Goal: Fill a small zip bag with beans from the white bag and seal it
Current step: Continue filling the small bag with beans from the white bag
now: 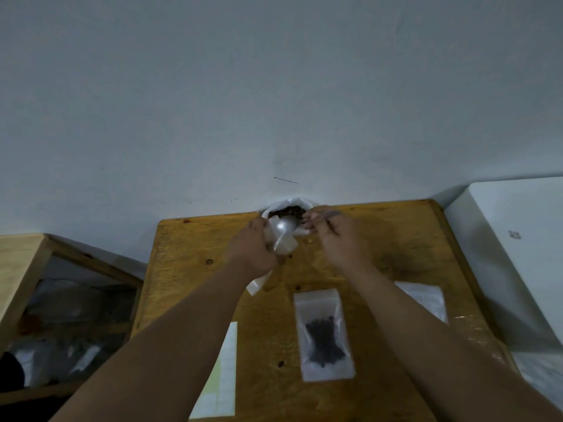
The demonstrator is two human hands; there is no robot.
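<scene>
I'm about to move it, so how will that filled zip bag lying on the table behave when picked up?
The filled zip bag looks like thin clear plastic, so it will probably flop. Its beans form a small loose clump, so it is likely light, with weight sliding toward the lower end.

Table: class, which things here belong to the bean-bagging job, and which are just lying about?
In use: white bag, beans, zip bag in left hand, spoon in right hand.
Lying about: filled bag, empty bags, paper sheet, crate, white box.
</scene>
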